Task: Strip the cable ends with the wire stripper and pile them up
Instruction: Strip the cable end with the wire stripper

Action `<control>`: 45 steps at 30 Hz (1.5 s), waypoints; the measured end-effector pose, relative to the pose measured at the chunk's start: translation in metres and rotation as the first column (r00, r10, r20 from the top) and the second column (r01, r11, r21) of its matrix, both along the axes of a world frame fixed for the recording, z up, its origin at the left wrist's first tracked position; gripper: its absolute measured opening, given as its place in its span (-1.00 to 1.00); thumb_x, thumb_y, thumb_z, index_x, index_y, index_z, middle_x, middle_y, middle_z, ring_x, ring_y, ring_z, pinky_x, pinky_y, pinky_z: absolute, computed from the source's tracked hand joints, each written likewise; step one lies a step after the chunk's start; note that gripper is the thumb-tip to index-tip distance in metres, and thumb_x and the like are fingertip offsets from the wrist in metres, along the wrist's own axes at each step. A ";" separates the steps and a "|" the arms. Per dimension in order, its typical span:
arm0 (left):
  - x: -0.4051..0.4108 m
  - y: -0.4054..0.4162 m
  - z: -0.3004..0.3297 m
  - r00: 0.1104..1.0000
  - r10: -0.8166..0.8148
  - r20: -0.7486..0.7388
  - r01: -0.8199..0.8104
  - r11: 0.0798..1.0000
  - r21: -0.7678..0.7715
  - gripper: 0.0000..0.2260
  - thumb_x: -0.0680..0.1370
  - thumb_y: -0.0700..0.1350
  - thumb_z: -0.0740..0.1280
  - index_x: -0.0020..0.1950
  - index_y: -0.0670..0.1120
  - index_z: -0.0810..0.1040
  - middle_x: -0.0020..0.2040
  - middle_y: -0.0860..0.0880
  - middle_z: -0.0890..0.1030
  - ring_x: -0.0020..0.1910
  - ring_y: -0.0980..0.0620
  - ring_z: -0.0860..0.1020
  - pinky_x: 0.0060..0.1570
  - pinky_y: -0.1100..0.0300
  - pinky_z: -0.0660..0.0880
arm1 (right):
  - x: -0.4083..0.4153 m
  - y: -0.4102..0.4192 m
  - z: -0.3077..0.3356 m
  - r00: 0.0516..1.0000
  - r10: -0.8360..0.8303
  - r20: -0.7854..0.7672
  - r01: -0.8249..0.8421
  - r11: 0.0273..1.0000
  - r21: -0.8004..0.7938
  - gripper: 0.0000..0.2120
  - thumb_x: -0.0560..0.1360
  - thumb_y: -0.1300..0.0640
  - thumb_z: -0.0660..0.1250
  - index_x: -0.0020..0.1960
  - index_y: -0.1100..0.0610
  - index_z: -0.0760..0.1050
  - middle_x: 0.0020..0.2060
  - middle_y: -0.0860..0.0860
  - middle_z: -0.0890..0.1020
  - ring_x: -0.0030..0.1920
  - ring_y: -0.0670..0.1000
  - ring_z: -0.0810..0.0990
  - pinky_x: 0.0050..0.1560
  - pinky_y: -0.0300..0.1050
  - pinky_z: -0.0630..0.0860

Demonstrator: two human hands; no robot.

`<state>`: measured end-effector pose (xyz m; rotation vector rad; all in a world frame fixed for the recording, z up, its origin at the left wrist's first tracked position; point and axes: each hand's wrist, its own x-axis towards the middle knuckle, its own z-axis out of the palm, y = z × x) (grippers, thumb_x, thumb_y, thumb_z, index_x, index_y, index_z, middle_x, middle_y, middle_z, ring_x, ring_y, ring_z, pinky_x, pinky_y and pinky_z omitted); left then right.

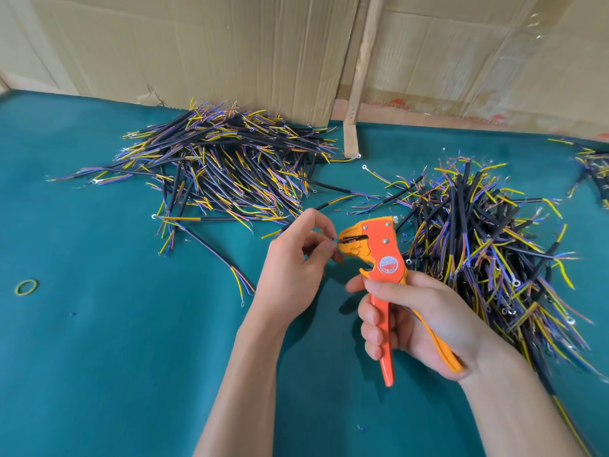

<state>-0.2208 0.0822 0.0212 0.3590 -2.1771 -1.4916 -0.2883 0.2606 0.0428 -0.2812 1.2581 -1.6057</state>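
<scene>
The right hand [415,319] is gripping the orange wire stripper [379,258] by its two handles at lower centre-right of the frame, fingers curled round the front handle, tool head pointing up and to the left. The handles are standing partly apart, so the squeeze is judged not yet complete.

The left hand [296,255] is sitting just left of the tool head, thumb and fingertips pinching a thin yellow conductor [329,238] right at the mouth of the head. The conductor's tip is entering the jaws; how deep it is reaching cannot be told, since the fingers are covering most of it. The rest of the cable [298,222] is trailing up and away behind the left hand.

Key relation — the conductor is lying roughly level across the frame, running left to right into the stripper's mouth, with the left hand on the feed side and the tool on the right. The coming pull would probably run along that same line, the two hands drawing apart.

Two heaps are lying on the green table [99,357]: the far pile [224,159] at upper centre-left, and the right pile [487,245] just beside the right hand. Which one is the finished stack cannot be told — both are showing bared ends. A rubber band [27,287] is lying at the left edge, and cardboard [197,44] is standing behind the table.
</scene>
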 end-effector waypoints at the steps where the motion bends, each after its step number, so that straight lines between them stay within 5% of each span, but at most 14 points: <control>1: 0.000 0.000 0.000 1.000 0.000 0.001 0.000 1.000 -0.001 -0.75 0.61 -0.29 0.30 -0.07 0.08 0.44 -0.27 0.05 0.68 -0.34 0.06 0.48 -0.11 -0.15 0.52 | -0.001 0.000 0.000 1.000 0.000 0.001 0.000 1.000 -0.001 -0.69 0.47 0.13 0.47 0.10 0.32 0.62 -0.31 0.20 0.49 -0.37 0.17 0.48 -0.35 0.06 0.51; 20: -0.001 0.000 -0.002 1.000 -0.018 -0.019 0.018 1.000 0.000 -0.79 0.60 -0.30 0.30 -0.04 0.03 0.45 -0.27 0.06 0.68 -0.34 0.06 0.48 -0.15 -0.07 0.51 | 0.002 -0.002 -0.002 0.999 -0.021 0.025 0.022 0.999 -0.024 -0.70 0.48 0.09 0.47 0.09 0.28 0.62 -0.35 0.16 0.44 -0.43 0.12 0.41 -0.41 -0.01 0.42; 25: -0.001 -0.002 -0.003 0.998 -0.026 -0.055 0.036 0.983 0.181 -0.82 0.63 -0.30 0.27 0.02 -0.01 0.42 -0.22 -0.03 0.70 -0.37 0.01 0.45 -0.29 0.20 0.40 | 0.007 -0.008 -0.002 0.997 -0.077 0.026 0.079 0.995 -0.062 -0.75 0.46 0.09 0.47 0.03 0.25 0.64 -0.40 0.11 0.40 -0.51 0.06 0.35 -0.47 -0.10 0.38; 29: -0.003 0.001 -0.006 0.999 -0.030 -0.042 0.042 0.946 0.321 -0.84 0.63 -0.37 0.24 0.08 -0.12 0.43 -0.13 -0.09 0.72 -0.32 0.02 0.46 -0.20 0.18 0.43 | 0.008 -0.014 -0.002 0.975 -0.222 0.009 0.222 0.973 -0.057 -0.73 0.40 0.07 0.49 -0.03 0.21 0.53 -0.48 0.02 0.30 -0.60 -0.06 0.22 -0.60 -0.29 0.24; 36: -0.006 0.001 -0.003 0.999 -0.012 -0.052 0.026 0.957 0.289 -0.62 0.58 -0.38 0.22 0.19 0.06 0.58 -0.20 -0.05 0.69 -0.35 0.04 0.42 -0.28 0.23 0.39 | 0.008 -0.013 -0.002 0.987 -0.148 0.061 0.155 0.979 -0.133 -0.73 0.35 0.18 0.54 0.01 0.21 0.62 -0.36 0.16 0.45 -0.46 0.10 0.40 -0.44 -0.07 0.39; 41: -0.007 0.005 -0.003 0.999 0.003 -0.053 0.013 0.957 0.288 -0.74 0.56 -0.29 0.24 0.04 0.07 0.53 -0.18 -0.07 0.70 -0.35 0.00 0.38 -0.26 0.14 0.37 | 0.004 -0.011 -0.004 0.985 -0.165 0.044 0.169 0.978 -0.122 -0.69 0.41 0.23 0.47 0.13 0.27 0.60 -0.30 0.20 0.46 -0.38 0.16 0.44 -0.36 0.04 0.45; 44: -0.007 0.006 -0.001 0.998 0.000 -0.067 0.023 0.942 0.335 -0.95 0.56 -0.03 0.28 -0.01 0.04 0.51 -0.19 -0.05 0.71 -0.33 -0.02 0.34 -0.27 0.09 0.34 | 0.005 -0.012 -0.004 0.984 -0.175 0.037 0.178 0.977 -0.113 -0.68 0.41 0.24 0.46 0.14 0.29 0.59 -0.30 0.21 0.47 -0.37 0.18 0.46 -0.34 0.07 0.47; 45: -0.007 0.006 0.000 0.998 0.010 -0.067 0.014 0.940 0.341 -0.88 0.58 0.07 0.28 -0.01 0.05 0.51 -0.20 -0.04 0.70 -0.33 -0.01 0.34 -0.27 0.10 0.34 | 0.005 -0.012 -0.004 0.983 -0.179 0.030 0.181 0.978 -0.105 -0.67 0.41 0.25 0.46 0.15 0.30 0.58 -0.30 0.22 0.47 -0.37 0.18 0.47 -0.34 0.08 0.48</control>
